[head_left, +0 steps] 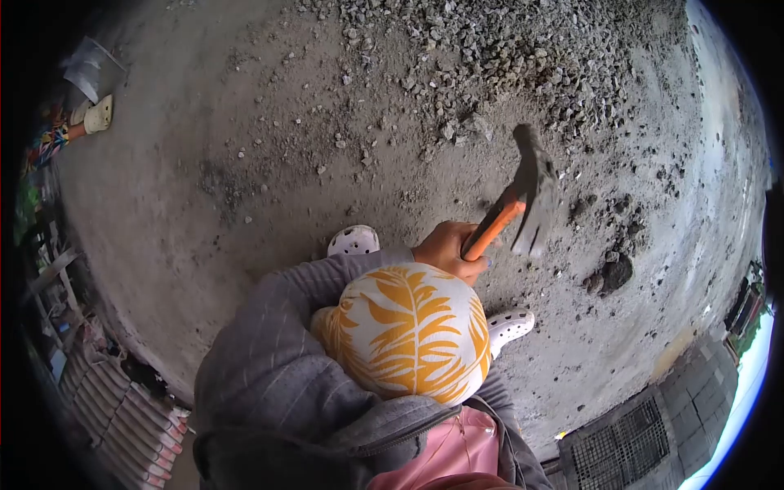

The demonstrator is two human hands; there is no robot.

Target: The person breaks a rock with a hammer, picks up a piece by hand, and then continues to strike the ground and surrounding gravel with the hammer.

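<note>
Your left hand point(441, 247) clenches the claw hammer point(536, 181), right fingers hidden; a loosened grip could drop it onto your clog point(513, 325).

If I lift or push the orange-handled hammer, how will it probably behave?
The hammer should stay stiff: its handle looks straight. Most weight is probably in the metal-looking head, so that end may dip. Rolling seems unlikely, because the head sticks out sideways.

Dull metal, rough stone, matt cloth
The claw hammer point(535, 184) has a dull metal head; the gravel point(523, 57) is rough, the ground point(302, 163) gritty; leaf-print fabric point(412, 331) looks matt, the clogs point(508, 326) smooth plastic.
</note>
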